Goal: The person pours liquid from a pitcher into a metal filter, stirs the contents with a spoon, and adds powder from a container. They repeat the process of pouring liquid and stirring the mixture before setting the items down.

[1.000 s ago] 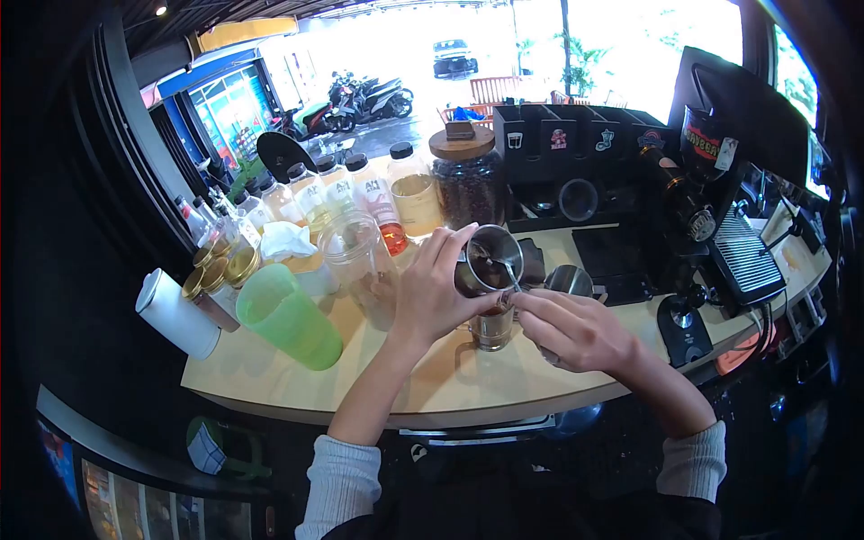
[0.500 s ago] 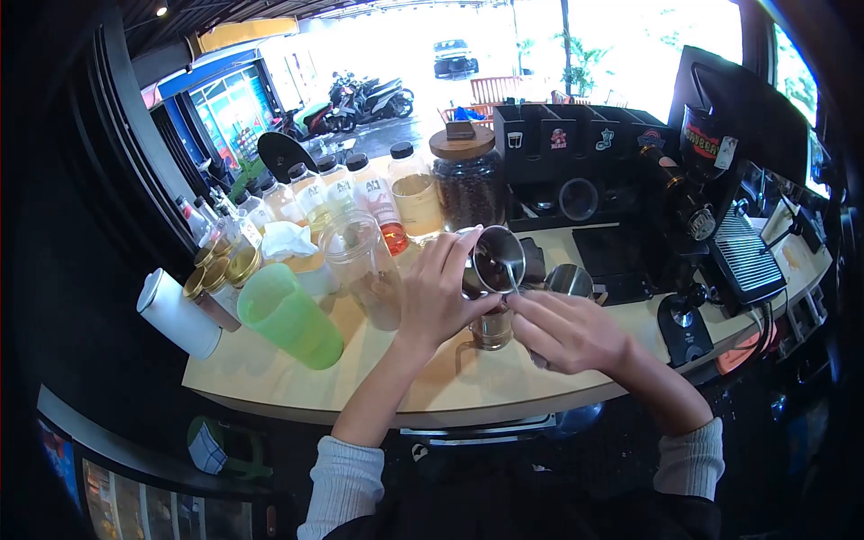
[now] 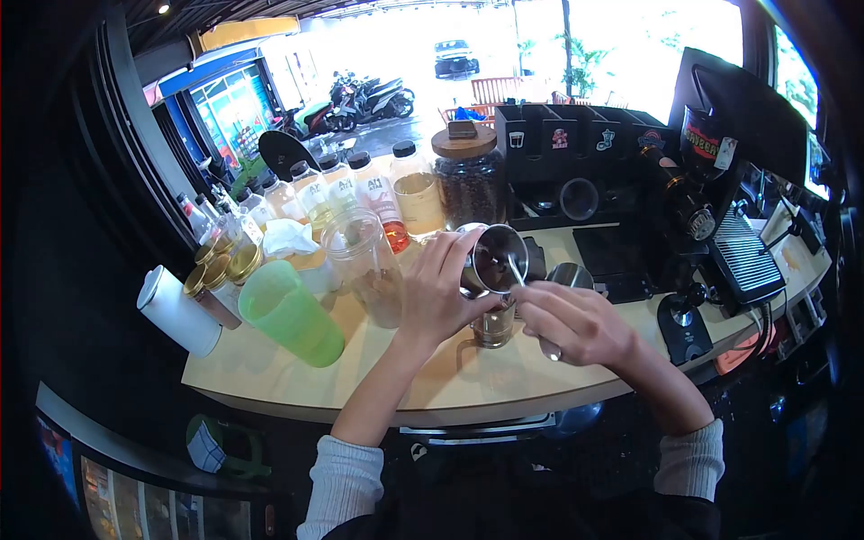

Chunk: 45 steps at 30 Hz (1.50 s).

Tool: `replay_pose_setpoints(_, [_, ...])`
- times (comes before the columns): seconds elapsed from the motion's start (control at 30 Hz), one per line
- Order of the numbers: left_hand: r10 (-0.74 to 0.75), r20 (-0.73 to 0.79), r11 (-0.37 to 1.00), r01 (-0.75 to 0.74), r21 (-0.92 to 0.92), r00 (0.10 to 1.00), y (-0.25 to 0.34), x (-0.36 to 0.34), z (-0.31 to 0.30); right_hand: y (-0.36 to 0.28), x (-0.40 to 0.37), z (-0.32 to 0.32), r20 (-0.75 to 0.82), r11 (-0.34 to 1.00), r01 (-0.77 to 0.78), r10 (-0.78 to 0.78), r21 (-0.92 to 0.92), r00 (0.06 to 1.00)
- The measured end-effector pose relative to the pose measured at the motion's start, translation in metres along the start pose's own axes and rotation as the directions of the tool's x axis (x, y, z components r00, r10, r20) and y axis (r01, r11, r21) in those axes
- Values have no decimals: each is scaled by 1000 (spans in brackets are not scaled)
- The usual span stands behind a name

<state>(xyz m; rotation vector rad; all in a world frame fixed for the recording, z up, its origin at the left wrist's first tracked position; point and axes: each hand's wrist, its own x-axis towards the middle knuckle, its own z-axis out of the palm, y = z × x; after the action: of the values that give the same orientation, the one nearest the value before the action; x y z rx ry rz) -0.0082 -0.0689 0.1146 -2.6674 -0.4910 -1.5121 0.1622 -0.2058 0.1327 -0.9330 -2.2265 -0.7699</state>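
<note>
Head view: tilted metal cup (image 3: 507, 238) holds dark contents (image 3: 490, 272), spoon (image 3: 515, 267) dipped inside.

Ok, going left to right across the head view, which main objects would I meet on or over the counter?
White canister → green cup → clear container → tilted metal cup → second metal cup → ridged grate.
</note>
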Motion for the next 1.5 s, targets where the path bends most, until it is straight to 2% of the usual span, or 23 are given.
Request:
replay_pose_setpoints(0.07, [-6,6,1000,6,7,1000,-2,0,-1,0,0,0,8,999,17,-17,30,1000])
replay_pose_setpoints(0.17, [-21,-16,998,20,-59,1000,-2,-3,-1,0,-1,-1,-31,998,-54,55,36,998])
replay_pose_setpoints(0.23, [-66,7,992,66,-104,998,-2,-3,-2,0,-2,-1,-33,997,-20,23,70,999])
replay_pose_setpoints(0.37, [-38,15,990,39,-133,999,-4,-6,1,2,-2,-1,-97,999,3,1,41,995])
replay_pose_setpoints(0.4, [-25,-2,988,24,-152,1000,-4,-6,2,0,0,-3,-52,997,-73,74,24,996])
replay_pose_setpoints(0.43, [-11,-21,985,8,-170,1000,-4,-5,3,0,0,-2,-52,997,-74,75,23,996])
replay_pose_setpoints(0.57, [-7,-29,981,1,-193,1000,-5,-4,5,-4,5,-3,-43,994,23,-18,109,999])
replay_pose_setpoints(0.7, [-14,-36,973,5,-231,999,-5,-6,6,-1,0,-1,-42,999,-37,37,-4,998])
replay_pose_setpoints(0.77, [-22,-45,968,10,-251,999,-6,-6,5,-2,3,-1,-42,994,-1,5,109,999])
replay_pose_setpoints(0.83, [-39,-37,965,28,-261,999,-5,-5,6,-6,3,-3,10,990,24,-26,137,1000])
replay_pose_setpoints(0.97, [-39,-51,949,21,-315,998,-6,-7,6,-4,1,-1,-37,997,-43,45,61,998])
replay_pose_setpoints(1.1, [-12,-28,945,2,-328,1000,-10,-4,4,-6,1,0,28,983,-37,33,180,999])
replay_pose_setpoints(1.17, [13,-7,949,-15,-316,1000,-11,-5,4,-4,-1,0,-40,973,-70,80,218,996])
replay_pose_setpoints(1.23, [-63,-7,935,56,-350,998,-13,-6,5,-4,-2,-1,-40,977,-117,126,180,991])
replay_pose_setpoints(1.3, [-73,9,932,71,-356,997,-15,-5,5,-8,-2,-2,11,934,-106,108,342,994])
replay_pose_setpoints(1.37, [-83,28,928,88,-363,996,-16,-5,4,-10,-1,-2,-15,940,-49,58,337,998])
replay_pose_setpoints(1.47, [-47,3,929,45,-367,999,-15,-3,4,-4,-3,3,-81,942,-159,191,296,978])
replay_pose_setpoints(1.5, [-49,19,920,52,-388,999,-16,-3,5,-5,-4,2,-81,941,-159,191,298,978])
